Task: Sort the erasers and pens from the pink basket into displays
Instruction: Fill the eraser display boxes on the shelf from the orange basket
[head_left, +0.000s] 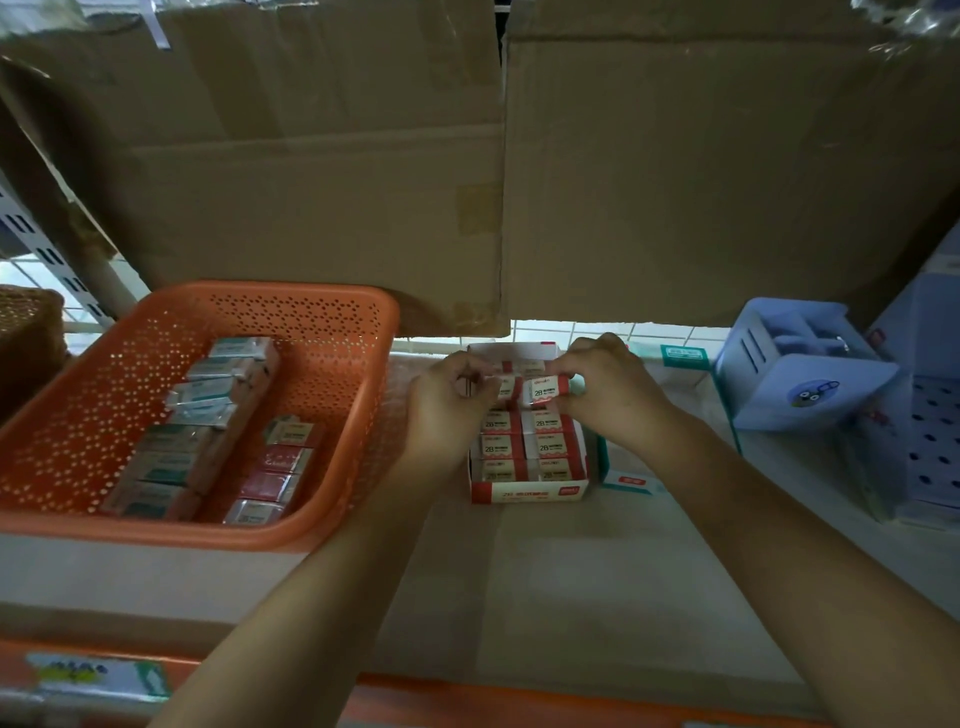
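Right hand: The right hand (608, 389) is closed in a pinch on a small white-and-red 2B eraser (545, 391). The eraser is held just over the far end of the display.
Left hand: The left hand (447, 400) is curled, and a second white-and-red eraser (508, 388) is pinched in it, just beside the first one.
Done: Two rows of 2B erasers are already packed flat in the red-and-white cardboard display box (530, 491). It looks nearly full, and only the far end is being filled.
Left to do: Many erasers are still kept in the orange-pink plastic basket with small holes (291, 293). A long line of green-and-white erasers (208, 400) and a short line of red erasers (280, 460) are seen there. No pens are seen in it.
Edges: The basket wall is close to the left hand. Big brown cardboard boxes (311, 156) hang low over the far end, so little room is left above.
Open room: Bare shelf (597, 571) is seen in front of the display box, between the arms. The light blue plastic holder (800, 374) is well apart on the right.
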